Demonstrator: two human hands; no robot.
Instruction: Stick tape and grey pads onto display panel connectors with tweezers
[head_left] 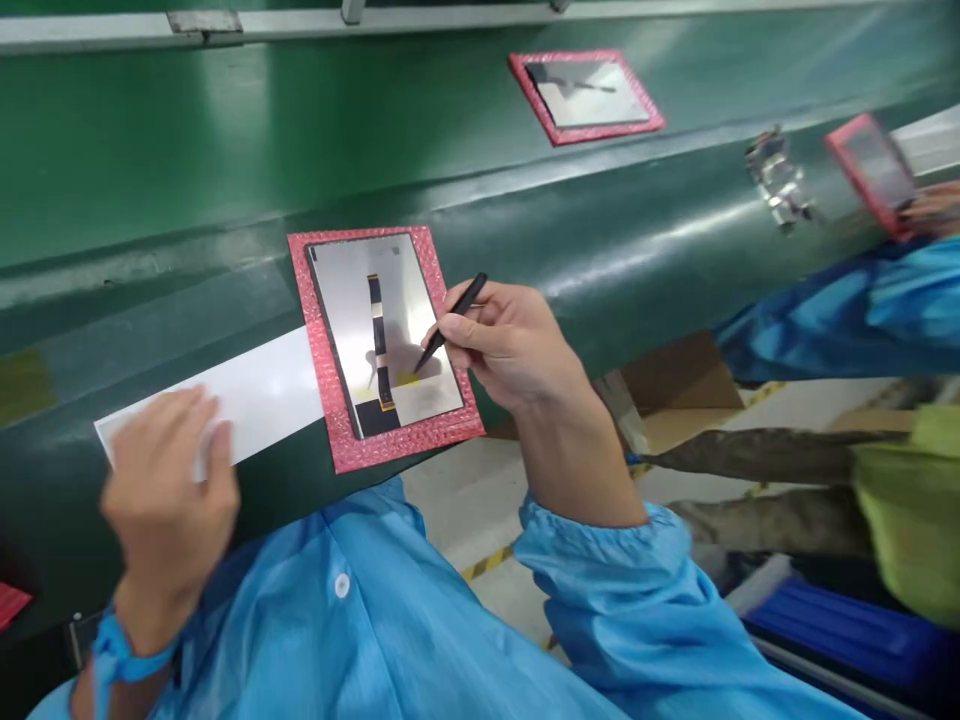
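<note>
A silver panel with a black and yellow flex strip lies in a pink foam tray on the green bench. My right hand is closed on black tweezers, whose tip touches the panel near the yellow patch. My left hand rests with fingers bent on the left end of a white paper strip that runs under the tray. Whether it pinches anything is hidden.
A second pink tray with a panel sits further back on the green conveyor. At the right, a co-worker in a blue sleeve holds another pink tray. A shiny metal clip sits on the bench edge.
</note>
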